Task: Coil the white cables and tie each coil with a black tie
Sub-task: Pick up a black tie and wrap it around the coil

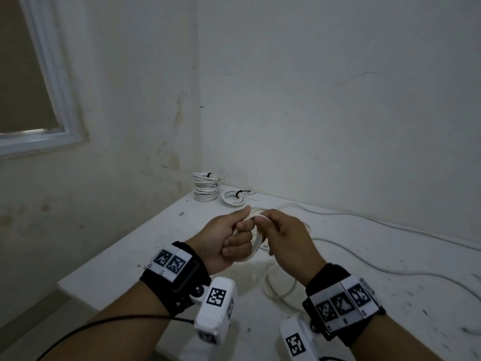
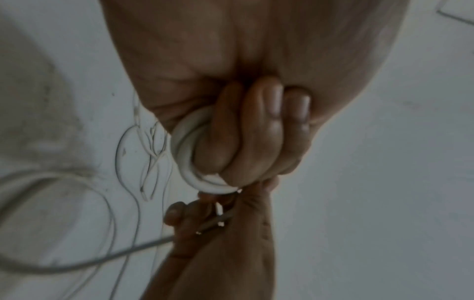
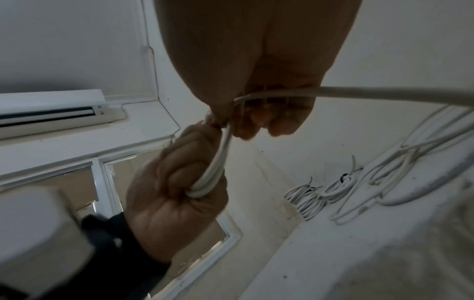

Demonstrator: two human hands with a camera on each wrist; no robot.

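Observation:
My left hand (image 1: 235, 239) grips a small coil of white cable (image 1: 256, 243) in its fist above the table; the coil's loops (image 2: 184, 154) wrap past its curled fingers (image 2: 259, 130). My right hand (image 1: 282, 237) meets it from the right and pinches the same cable (image 3: 384, 94), which runs off to the right through its curled fingers (image 3: 271, 119). In the right wrist view the left hand (image 3: 179, 182) holds the coil (image 3: 210, 176) just below my right fingertips. No black tie shows in either hand.
A stack of tied white coils (image 1: 205, 187) and one single tied coil (image 1: 233, 198) sit in the table's far corner. Loose white cable (image 1: 364, 259) trails over the white table (image 1: 390, 308) to the right. Walls close the far side; a window (image 1: 31, 100) is on the left.

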